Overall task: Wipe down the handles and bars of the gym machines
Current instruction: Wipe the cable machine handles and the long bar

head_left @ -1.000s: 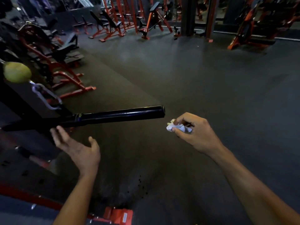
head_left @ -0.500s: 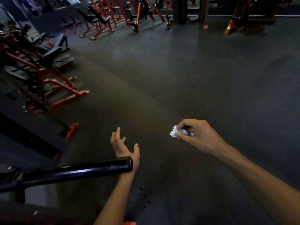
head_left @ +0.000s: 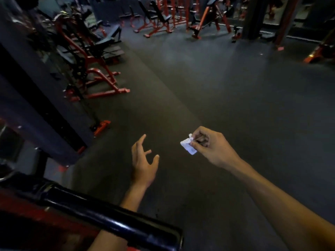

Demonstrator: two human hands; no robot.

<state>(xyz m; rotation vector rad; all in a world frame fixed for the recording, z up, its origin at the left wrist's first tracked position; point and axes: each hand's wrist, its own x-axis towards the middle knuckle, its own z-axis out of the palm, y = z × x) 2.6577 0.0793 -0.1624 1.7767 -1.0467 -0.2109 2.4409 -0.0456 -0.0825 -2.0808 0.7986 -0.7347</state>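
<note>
The right hand (head_left: 213, 147) pinches a small crumpled white wipe (head_left: 188, 146) between thumb and fingers, held out over the dark floor (head_left: 226, 84). The left hand (head_left: 143, 163) is spread and holds nothing, its forearm passing behind a glossy black bar (head_left: 116, 220) at the lower left. Red-framed machines (head_left: 90, 69) stand to the left and across the back.

Two hands: left hand (head_left: 143, 165), right hand (head_left: 212, 149); one white wipe (head_left: 187, 146); one black bar (head_left: 112, 221).
</note>
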